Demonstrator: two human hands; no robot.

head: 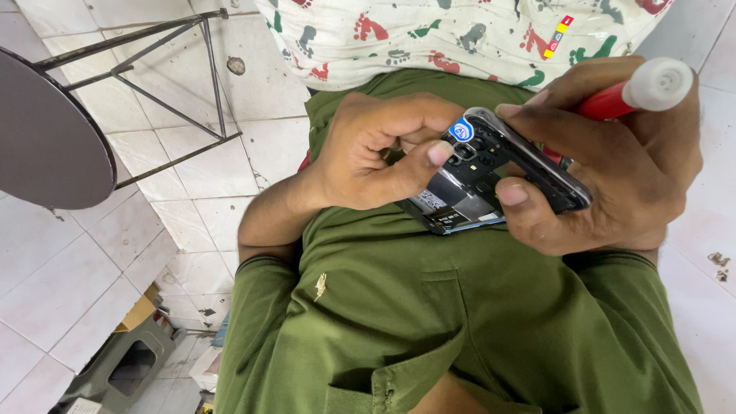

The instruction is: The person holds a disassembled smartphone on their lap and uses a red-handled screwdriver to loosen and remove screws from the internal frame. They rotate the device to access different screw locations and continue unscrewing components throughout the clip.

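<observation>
Olive-green trousers (429, 322) filling bottom and centre of frame, lap close to cam. Just above, centre-right: opened phone (491, 172), back cover off, dark innards and metal rim showing, tilted, held over the lap between both hands. Blue-and-white round sticker (461, 129) at phone's upper corner. Left hand (376, 153) centre frame, fingers curled in, thumb tip pressed on the phone's inner board, other fingers tucked behind phone's top edge. Pinching the phone from its left side. Right hand (621, 169) at right of frame, thumb clamped on phone's lower-right edge, fingers wrapped under the phone body. Same hand also gripping a red-handled screwdriver (636, 92) w/ white cap, handle poking out upper right betw. fingers; tip hidden, can't tell where it lands. Upper centre: white shirt (460, 34) w/ red and green footprint pattern. Further out, white tiled floor (77, 276) on left and right edges. Upper left: round dark stool (46, 130) on thin metal legs. Bottom left corner: small grey plastic step stool (126, 360), bits of clutter beside it, too small to make out.
</observation>
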